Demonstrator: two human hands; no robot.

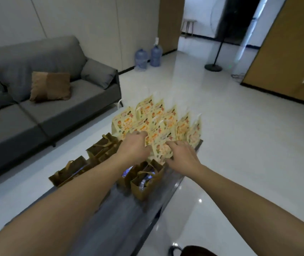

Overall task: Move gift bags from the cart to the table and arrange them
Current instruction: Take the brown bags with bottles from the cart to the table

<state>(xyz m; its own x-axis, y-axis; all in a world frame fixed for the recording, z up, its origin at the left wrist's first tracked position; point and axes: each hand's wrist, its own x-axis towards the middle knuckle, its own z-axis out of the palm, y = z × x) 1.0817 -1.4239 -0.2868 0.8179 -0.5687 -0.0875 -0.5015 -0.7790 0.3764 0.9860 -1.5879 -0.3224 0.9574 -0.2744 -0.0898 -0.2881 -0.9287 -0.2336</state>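
Observation:
Several cream gift bags [147, 115] with orange cartoon prints stand in rows at the far end of a long dark grey table [121, 224]. Closer to me stand several brown gift bags [144, 183] with dark handles. Both my arms reach out over the table. My left hand [134, 146] has its fingers curled onto the top edge of a cream bag. My right hand [182, 156] touches the nearest cream bag [161, 145] with its fingers spread. The frame is blurred, so the exact grip is unclear.
A grey sofa [42, 108] with a brown cushion [50, 85] runs along the left. Two water jugs [148, 57] stand by the back wall. A fan stand [213, 67] sits on the glossy white floor to the right. A dark object [193, 251] shows at the bottom edge.

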